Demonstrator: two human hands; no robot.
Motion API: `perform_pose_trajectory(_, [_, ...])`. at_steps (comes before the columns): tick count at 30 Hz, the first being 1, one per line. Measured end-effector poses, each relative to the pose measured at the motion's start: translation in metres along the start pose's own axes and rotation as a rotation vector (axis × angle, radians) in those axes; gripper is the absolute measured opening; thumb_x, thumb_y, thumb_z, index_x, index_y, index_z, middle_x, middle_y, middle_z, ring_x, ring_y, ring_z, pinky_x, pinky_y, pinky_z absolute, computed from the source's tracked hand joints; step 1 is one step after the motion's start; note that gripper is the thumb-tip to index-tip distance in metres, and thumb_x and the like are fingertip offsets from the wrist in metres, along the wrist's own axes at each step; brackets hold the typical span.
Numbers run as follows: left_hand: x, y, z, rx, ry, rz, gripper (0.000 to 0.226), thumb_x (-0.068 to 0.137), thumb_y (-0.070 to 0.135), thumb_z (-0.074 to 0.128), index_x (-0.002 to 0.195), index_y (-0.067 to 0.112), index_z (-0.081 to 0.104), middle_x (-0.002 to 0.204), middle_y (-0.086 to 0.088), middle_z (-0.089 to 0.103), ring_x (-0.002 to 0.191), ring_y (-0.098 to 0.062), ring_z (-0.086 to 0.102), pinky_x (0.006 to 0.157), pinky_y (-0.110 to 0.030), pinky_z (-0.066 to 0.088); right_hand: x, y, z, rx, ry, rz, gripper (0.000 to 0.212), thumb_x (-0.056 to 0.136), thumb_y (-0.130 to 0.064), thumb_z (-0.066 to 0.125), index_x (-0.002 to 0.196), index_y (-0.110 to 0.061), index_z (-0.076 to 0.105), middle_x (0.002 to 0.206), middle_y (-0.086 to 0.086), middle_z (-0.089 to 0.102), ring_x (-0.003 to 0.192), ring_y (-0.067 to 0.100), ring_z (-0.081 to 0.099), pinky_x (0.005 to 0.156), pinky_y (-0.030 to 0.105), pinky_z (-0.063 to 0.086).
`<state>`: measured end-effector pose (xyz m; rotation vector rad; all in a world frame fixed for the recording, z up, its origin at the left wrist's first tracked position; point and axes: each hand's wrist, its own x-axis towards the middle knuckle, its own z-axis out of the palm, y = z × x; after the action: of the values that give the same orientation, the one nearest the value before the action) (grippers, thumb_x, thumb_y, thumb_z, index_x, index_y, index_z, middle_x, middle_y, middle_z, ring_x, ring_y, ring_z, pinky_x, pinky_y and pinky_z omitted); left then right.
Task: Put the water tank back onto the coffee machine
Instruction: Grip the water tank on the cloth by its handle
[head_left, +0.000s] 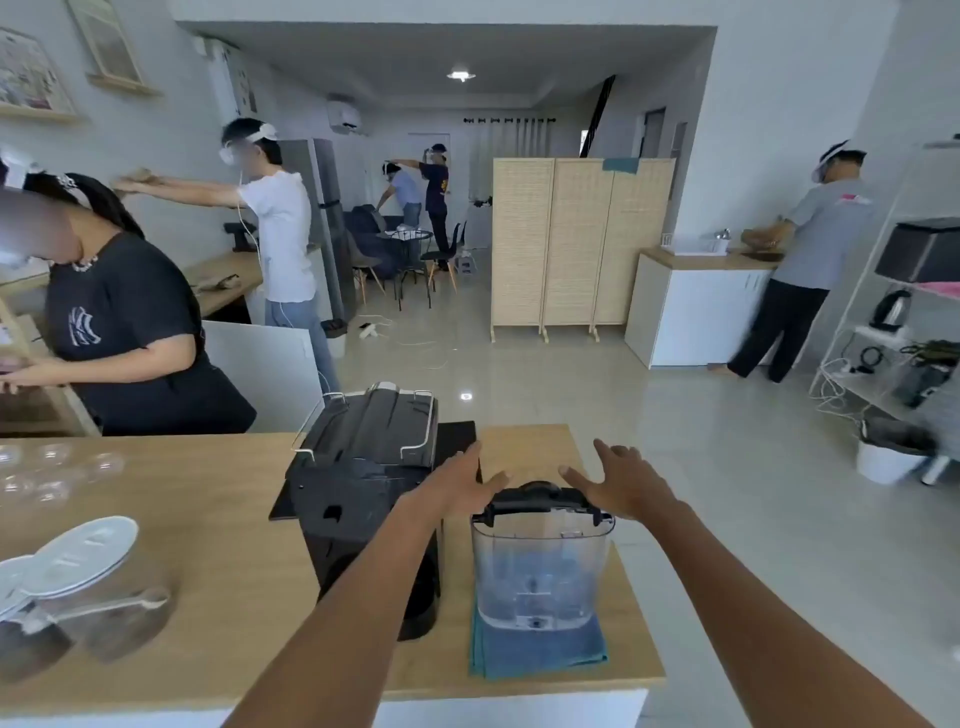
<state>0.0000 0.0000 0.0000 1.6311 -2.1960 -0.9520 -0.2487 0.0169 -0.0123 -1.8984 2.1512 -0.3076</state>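
A clear plastic water tank (540, 566) with a black lid and handle stands upright on a folded blue cloth (537, 649) near the counter's front right. The black coffee machine (366, 499) stands just left of it, with a wire rack on top. My left hand (460, 486) hovers open between the machine and the tank's upper left corner. My right hand (618, 480) is open with spread fingers just above and behind the tank's right side. Neither hand grips the tank.
The wooden counter (208, 519) holds glass jars with white lids (78, 566) at the front left and clear glasses (47, 473) further back. Its right edge lies close to the tank. Several people work around the room beyond the counter.
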Motion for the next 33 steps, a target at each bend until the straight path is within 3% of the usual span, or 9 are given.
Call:
perform_pose_trajectory(4, [0.010, -0.005, 0.013, -0.115, 0.015, -0.075, 0.088, 0.093, 0.047, 0.064, 0.157, 0.015, 0.013, 0.155, -0.007, 0.043, 0.137, -0.027, 0.044, 0.110, -0.033, 0.037, 0.000, 0.009, 0.011, 0.007, -0.047, 0.012, 0.110, 0.075, -0.090, 0.030, 0.153, -0.012, 0.027, 0.152, 0.014, 0.044, 0.140, 0.035, 0.036, 0.107, 0.050, 0.037])
perform_pose_trajectory(8, [0.023, -0.017, 0.030, -0.215, 0.023, -0.229, 0.117, 0.078, 0.070, 0.065, 0.159, 0.010, 0.006, 0.161, -0.007, 0.032, 0.144, -0.027, 0.035, 0.116, -0.036, 0.032, 0.004, 0.018, 0.023, 0.113, -0.062, 0.039, 0.138, 0.051, -0.105, 0.020, 0.151, -0.010, 0.029, 0.131, 0.015, 0.062, 0.124, 0.033, 0.054, 0.100, 0.050, 0.047])
perform_pose_trajectory(11, [0.033, -0.031, 0.038, -0.247, 0.042, -0.304, 0.128, 0.052, 0.089, 0.065, 0.146, 0.006, 0.040, 0.142, -0.008, 0.053, 0.129, -0.025, 0.051, 0.104, -0.036, 0.045, 0.005, 0.020, 0.024, 0.154, -0.081, 0.053, 0.139, 0.047, -0.106, 0.023, 0.142, -0.007, 0.042, 0.119, 0.011, 0.067, 0.113, 0.030, 0.060, 0.094, 0.047, 0.051])
perform_pose_trajectory(13, [0.034, -0.031, 0.038, -0.266, 0.031, -0.325, 0.115, 0.047, 0.093, 0.063, 0.121, 0.005, 0.063, 0.117, -0.009, 0.067, 0.107, -0.021, 0.062, 0.087, -0.029, 0.048, 0.005, 0.021, 0.023, 0.173, -0.100, 0.055, 0.126, 0.049, -0.104, 0.028, 0.125, -0.007, 0.054, 0.106, 0.006, 0.068, 0.100, 0.025, 0.063, 0.083, 0.039, 0.051])
perform_pose_trajectory(17, [0.033, -0.029, 0.039, -0.342, 0.030, -0.293, 0.069, 0.070, 0.078, 0.067, 0.090, 0.012, 0.067, 0.076, -0.006, 0.058, 0.071, -0.014, 0.055, 0.067, -0.026, 0.040, 0.010, 0.024, 0.026, 0.224, -0.145, 0.059, 0.107, 0.055, -0.101, 0.037, 0.105, -0.009, 0.060, 0.092, 0.003, 0.067, 0.085, 0.019, 0.063, 0.068, 0.031, 0.046])
perform_pose_trajectory(22, [0.030, -0.031, 0.046, -0.470, 0.159, -0.216, 0.038, 0.080, 0.054, 0.076, 0.092, 0.018, 0.070, 0.096, -0.001, 0.072, 0.090, -0.015, 0.066, 0.074, -0.024, 0.049, 0.011, 0.026, 0.028, 0.376, -0.139, 0.037, 0.086, 0.060, -0.094, 0.051, 0.098, -0.018, 0.062, 0.078, -0.003, 0.073, 0.079, 0.011, 0.067, 0.072, 0.028, 0.052])
perform_pose_trajectory(27, [0.031, -0.036, 0.051, -0.536, 0.329, -0.129, 0.046, 0.068, 0.035, 0.092, 0.102, 0.020, 0.064, 0.102, -0.003, 0.075, 0.097, -0.020, 0.071, 0.090, -0.042, 0.058, 0.008, 0.022, 0.033, 0.535, -0.102, -0.059, 0.088, 0.079, -0.069, 0.063, 0.148, -0.022, 0.033, 0.109, 0.000, 0.069, 0.081, 0.013, 0.069, 0.073, 0.027, 0.055])
perform_pose_trajectory(31, [0.023, -0.028, 0.054, -0.513, 0.437, -0.022, 0.046, 0.071, 0.023, 0.091, 0.105, 0.011, 0.063, 0.097, -0.005, 0.076, 0.092, -0.019, 0.073, 0.081, -0.035, 0.060, 0.004, 0.023, 0.041, 0.608, -0.059, -0.076, 0.106, 0.080, -0.067, 0.064, 0.159, -0.027, 0.006, 0.145, 0.010, 0.055, 0.116, 0.031, 0.064, 0.098, 0.041, 0.053])
perform_pose_trajectory(33, [0.020, -0.028, 0.058, -0.495, 0.488, 0.023, 0.044, 0.071, 0.023, 0.091, 0.102, 0.012, 0.062, 0.093, -0.002, 0.076, 0.089, -0.015, 0.073, 0.078, -0.032, 0.060, -0.002, 0.020, 0.039, 0.639, -0.039, -0.097, 0.106, 0.081, -0.062, 0.066, 0.159, -0.027, 0.004, 0.154, 0.006, 0.045, 0.133, 0.031, 0.052, 0.107, 0.037, 0.044])
